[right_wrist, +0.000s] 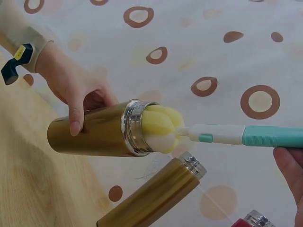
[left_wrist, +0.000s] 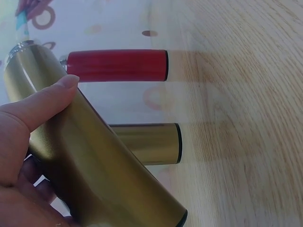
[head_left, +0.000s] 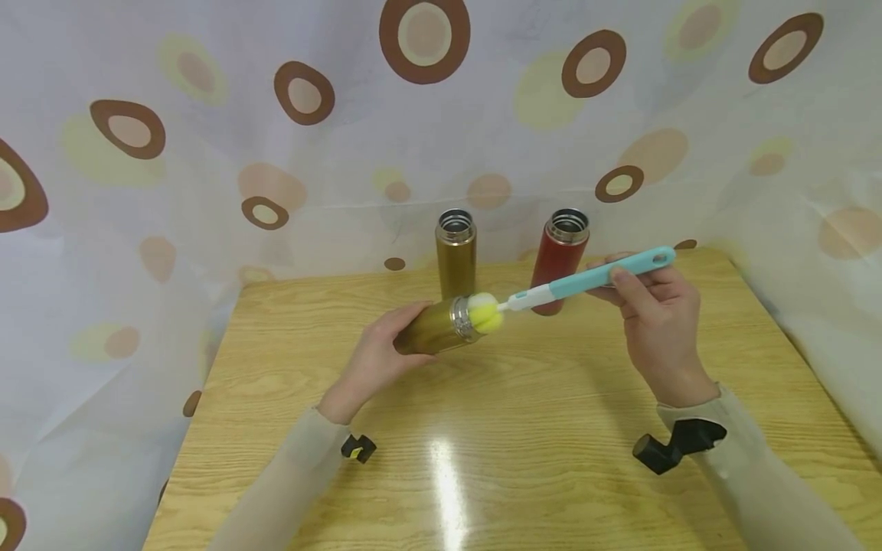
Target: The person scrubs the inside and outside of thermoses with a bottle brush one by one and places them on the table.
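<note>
My left hand [head_left: 377, 353] grips a gold thermos bottle [head_left: 432, 330], tipped on its side with its open mouth towards the right. In my right hand [head_left: 660, 321] is a bottle brush with a turquoise and white handle [head_left: 586, 280], the thumb lying along it. The brush's yellow and white sponge head [right_wrist: 160, 128] sits at the steel mouth of the bottle, partly inside, with most of it showing. In the left wrist view, the thumb [left_wrist: 49, 101] lies across the side of the gold bottle and its black base faces down to the right.
Behind the held bottle, a second gold bottle [head_left: 456, 260] stands upright and uncapped on the wooden table [head_left: 524, 444]. To its right is a red bottle [head_left: 555, 260], also uncapped. A patterned white cloth [head_left: 344, 161] hangs behind and along both sides.
</note>
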`<state>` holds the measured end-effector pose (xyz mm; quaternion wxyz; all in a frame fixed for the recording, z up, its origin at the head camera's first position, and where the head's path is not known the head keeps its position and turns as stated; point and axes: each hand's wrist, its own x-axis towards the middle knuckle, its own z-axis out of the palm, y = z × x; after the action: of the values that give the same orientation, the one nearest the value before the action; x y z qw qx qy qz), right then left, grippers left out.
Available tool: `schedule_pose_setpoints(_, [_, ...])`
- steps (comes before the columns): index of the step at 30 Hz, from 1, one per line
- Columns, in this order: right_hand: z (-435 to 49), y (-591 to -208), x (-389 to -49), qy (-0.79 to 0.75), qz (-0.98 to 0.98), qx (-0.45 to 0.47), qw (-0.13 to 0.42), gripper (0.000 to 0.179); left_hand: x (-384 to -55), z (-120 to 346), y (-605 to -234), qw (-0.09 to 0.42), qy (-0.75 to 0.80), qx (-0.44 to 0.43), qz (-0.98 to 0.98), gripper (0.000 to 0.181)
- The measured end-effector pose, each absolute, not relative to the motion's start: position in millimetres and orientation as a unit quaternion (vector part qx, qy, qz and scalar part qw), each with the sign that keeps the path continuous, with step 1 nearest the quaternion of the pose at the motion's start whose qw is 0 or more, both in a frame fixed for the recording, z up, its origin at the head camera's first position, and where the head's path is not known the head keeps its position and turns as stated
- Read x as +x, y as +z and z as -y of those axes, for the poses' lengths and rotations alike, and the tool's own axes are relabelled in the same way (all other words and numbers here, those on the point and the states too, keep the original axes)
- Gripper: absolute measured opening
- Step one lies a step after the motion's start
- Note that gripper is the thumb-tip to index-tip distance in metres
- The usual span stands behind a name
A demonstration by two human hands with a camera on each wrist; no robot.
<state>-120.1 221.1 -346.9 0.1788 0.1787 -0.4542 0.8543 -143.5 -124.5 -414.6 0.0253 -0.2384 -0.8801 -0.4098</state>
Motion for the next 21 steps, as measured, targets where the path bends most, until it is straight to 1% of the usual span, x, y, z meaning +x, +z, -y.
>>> schedule_pose_setpoints(15, [-225.8,-342.6,-119.3,0.866,0.440,0.156,0.179,0.015,-142.4,127.9,-416.3,0.026,-0.407,-0.231,0.884,0.081])
schedule_pose_setpoints(21, [-228.8,-340.6,-120.8,0.867,0.434,0.164,0.181,0.015,-142.3,127.6,-417.3,0.026,-0.411,-0.230,0.882,0.081])
